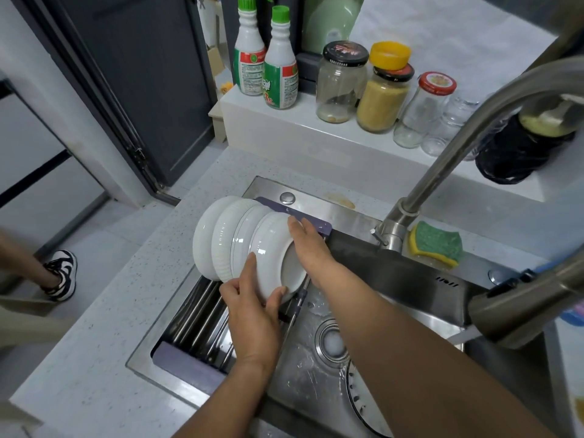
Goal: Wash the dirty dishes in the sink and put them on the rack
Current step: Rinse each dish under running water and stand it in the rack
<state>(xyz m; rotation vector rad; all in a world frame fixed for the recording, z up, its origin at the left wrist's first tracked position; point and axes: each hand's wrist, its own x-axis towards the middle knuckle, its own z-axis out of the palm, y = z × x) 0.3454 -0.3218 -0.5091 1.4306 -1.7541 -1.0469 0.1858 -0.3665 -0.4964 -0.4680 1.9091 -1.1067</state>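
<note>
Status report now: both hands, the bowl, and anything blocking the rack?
Left hand grips nearest white ceramic bowl; right hand flat against it. Bowl on edge, against three white bowls on steel rod rack. Nothing in the way.

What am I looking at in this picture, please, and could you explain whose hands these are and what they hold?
There is no machine here. A person wears a camera on the head, so the single picture looks forward and down at their own two hands over a kitchen sink. A rack lies across the sink's left side, and four white bowls stand on it on edge, in a row. The left hand grips the rim of the nearest bowl; the right hand rests on it with straight fingers. A plate lies in the sink, partly hidden by the right arm. The tap arches over from the right, with a sponge beside its base. On the ledge behind stand jars and two bottles.
</note>
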